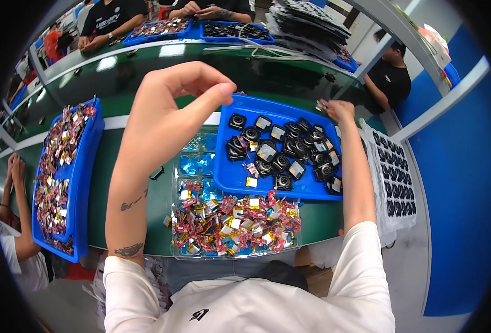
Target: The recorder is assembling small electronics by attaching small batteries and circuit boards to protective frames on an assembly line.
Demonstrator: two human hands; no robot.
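Observation:
My left hand (181, 102) is raised over the far left corner of a blue tray (334, 191), its fingers curled in to meet the thumb. Whatever lies between those fingertips, if anything, is hidden. Beyond the tray's far right corner, my right hand (342, 111) pinches a small reddish and pale piece (322, 105), too small to name. Several black smartwatch bodies (298, 147) lie in the tray, some with pale squares showing. A clear plastic tray (174, 225) nearer me holds a heap of small red circuit boards with silver and yellow batteries (237, 225).
Another blue tray (79, 222), full of boards and batteries, stands at the left. A white sheet of black round parts (399, 175) lies right. Across the green bench are filled blue trays (237, 40), stacked black trays (306, 30) and co-workers. Metal frame posts (445, 100) rise at right.

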